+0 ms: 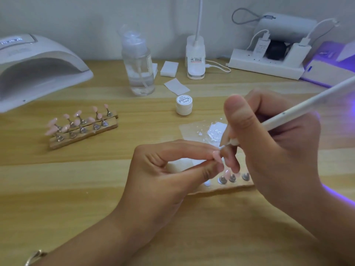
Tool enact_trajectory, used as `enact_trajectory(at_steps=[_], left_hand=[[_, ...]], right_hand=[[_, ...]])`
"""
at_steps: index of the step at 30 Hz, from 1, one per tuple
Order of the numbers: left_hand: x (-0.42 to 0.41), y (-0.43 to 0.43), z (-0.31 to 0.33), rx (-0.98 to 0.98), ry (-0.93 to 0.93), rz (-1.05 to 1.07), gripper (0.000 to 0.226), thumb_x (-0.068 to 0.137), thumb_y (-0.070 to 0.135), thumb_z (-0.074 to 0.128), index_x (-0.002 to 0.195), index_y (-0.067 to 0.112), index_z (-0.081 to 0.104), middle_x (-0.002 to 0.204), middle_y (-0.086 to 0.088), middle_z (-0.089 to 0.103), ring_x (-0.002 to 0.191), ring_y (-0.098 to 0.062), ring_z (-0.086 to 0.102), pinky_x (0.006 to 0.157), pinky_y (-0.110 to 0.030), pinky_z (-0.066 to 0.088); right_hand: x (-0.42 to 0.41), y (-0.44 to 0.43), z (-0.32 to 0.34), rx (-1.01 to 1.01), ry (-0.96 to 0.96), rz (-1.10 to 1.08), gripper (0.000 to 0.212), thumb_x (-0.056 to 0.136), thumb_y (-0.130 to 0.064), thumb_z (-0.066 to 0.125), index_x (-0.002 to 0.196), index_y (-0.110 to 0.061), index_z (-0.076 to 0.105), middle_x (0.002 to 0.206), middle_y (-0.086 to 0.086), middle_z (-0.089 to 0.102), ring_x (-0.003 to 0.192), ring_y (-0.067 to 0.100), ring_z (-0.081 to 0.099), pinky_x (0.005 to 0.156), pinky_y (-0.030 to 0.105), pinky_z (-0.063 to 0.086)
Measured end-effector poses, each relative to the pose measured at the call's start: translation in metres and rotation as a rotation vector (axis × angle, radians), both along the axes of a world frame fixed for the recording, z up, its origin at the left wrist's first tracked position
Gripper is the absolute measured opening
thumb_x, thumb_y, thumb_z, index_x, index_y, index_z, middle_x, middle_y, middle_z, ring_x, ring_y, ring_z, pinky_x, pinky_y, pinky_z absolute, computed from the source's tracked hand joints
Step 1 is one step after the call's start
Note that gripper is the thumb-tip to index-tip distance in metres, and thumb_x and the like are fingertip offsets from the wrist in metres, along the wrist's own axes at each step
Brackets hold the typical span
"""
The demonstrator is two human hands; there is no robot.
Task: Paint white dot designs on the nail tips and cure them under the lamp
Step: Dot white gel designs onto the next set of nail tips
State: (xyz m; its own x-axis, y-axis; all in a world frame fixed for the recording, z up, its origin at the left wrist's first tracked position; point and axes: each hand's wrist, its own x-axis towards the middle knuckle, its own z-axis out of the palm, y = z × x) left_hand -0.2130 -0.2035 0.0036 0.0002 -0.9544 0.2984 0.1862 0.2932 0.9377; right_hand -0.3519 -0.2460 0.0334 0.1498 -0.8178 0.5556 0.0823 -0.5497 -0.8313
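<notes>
My left hand (172, 167) pinches a pink nail tip (216, 155) between thumb and forefinger, just above a wooden holder strip (217, 187) with metal stands. My right hand (272, 143) grips a white dotting pen (307, 108); its fine tip touches the pink nail tip. Behind the hands lies a clear palette sheet (201, 131) smeared with white gel. A small white gel pot (184, 105) stands beyond it. Two more wooden strips with several pink nail tips (82, 125) sit at the left. The white curing lamp (38, 70) stands at the far left.
A clear pump bottle (139, 62) and white wipes (169, 68) stand at the back centre, with a desk lamp base (195, 58). A power strip with chargers (267, 62) lies back right. A second lamp glowing violet (330, 62) sits at the right edge.
</notes>
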Motion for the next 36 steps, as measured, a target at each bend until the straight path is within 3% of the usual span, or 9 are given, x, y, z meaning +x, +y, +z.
enact_trajectory(at_steps=[4,9,14,18,22,26,36], left_hand=[[0.0005,0.0000,-0.0035,0.008,0.003,0.027,0.010,0.070,0.002,0.078,0.080,0.003,0.077,0.082,-0.014,0.076,0.079,-0.030,0.073,0.072,-0.034,0.055],[-0.0003,0.0004,-0.0018,-0.026,-0.008,0.017,0.006,0.074,-0.001,0.076,0.079,-0.002,0.075,0.078,-0.015,0.075,0.075,-0.025,0.072,0.070,-0.027,0.054],[0.0013,0.0009,-0.0039,-0.029,-0.033,0.042,0.006,0.073,0.000,0.078,0.077,-0.005,0.076,0.080,-0.017,0.075,0.078,-0.032,0.073,0.075,-0.038,0.057],[0.0020,0.0007,-0.0036,-0.015,-0.060,0.046,0.007,0.075,0.002,0.078,0.080,-0.003,0.077,0.080,-0.015,0.076,0.080,-0.034,0.072,0.069,-0.035,0.055],[0.0010,-0.0001,-0.0022,-0.033,-0.064,0.043,0.008,0.074,0.001,0.078,0.082,-0.001,0.077,0.080,-0.015,0.076,0.079,-0.030,0.073,0.072,-0.032,0.054],[0.0010,0.0000,-0.0028,-0.032,-0.067,0.047,0.006,0.074,0.000,0.078,0.080,-0.002,0.077,0.080,-0.014,0.076,0.080,-0.032,0.073,0.070,-0.040,0.058],[0.0012,0.0000,-0.0021,-0.052,-0.071,0.040,0.008,0.074,0.000,0.078,0.082,0.003,0.077,0.082,-0.011,0.077,0.080,-0.029,0.073,0.075,-0.034,0.054]], right_hand=[[0.0000,-0.0004,-0.0006,-0.006,0.013,0.001,0.038,0.097,-0.021,0.057,0.061,-0.012,0.048,0.046,-0.004,0.054,0.031,0.021,0.053,0.033,0.024,0.038],[0.0000,-0.0004,-0.0011,-0.025,0.051,0.004,0.038,0.098,-0.018,0.057,0.061,-0.012,0.047,0.045,0.000,0.053,0.032,0.019,0.055,0.034,0.023,0.038],[-0.0007,-0.0008,-0.0012,-0.047,0.101,0.008,0.038,0.099,-0.016,0.058,0.063,-0.010,0.048,0.047,0.002,0.054,0.034,0.018,0.057,0.034,0.024,0.039],[-0.0021,-0.0007,-0.0021,-0.039,0.107,0.005,0.039,0.098,-0.016,0.059,0.062,-0.006,0.049,0.046,0.004,0.054,0.034,0.019,0.057,0.032,0.027,0.039],[-0.0028,-0.0008,-0.0025,-0.041,0.110,0.008,0.039,0.098,-0.012,0.059,0.062,-0.005,0.049,0.046,0.004,0.054,0.034,0.018,0.056,0.033,0.025,0.039],[-0.0023,-0.0013,-0.0029,-0.054,0.120,0.002,0.039,0.098,-0.010,0.059,0.061,-0.004,0.049,0.045,0.004,0.052,0.034,0.018,0.055,0.036,0.024,0.038],[-0.0026,-0.0031,-0.0047,-0.076,0.140,0.004,0.040,0.098,-0.011,0.059,0.061,-0.004,0.049,0.043,0.005,0.051,0.035,0.019,0.055,0.038,0.025,0.039]])
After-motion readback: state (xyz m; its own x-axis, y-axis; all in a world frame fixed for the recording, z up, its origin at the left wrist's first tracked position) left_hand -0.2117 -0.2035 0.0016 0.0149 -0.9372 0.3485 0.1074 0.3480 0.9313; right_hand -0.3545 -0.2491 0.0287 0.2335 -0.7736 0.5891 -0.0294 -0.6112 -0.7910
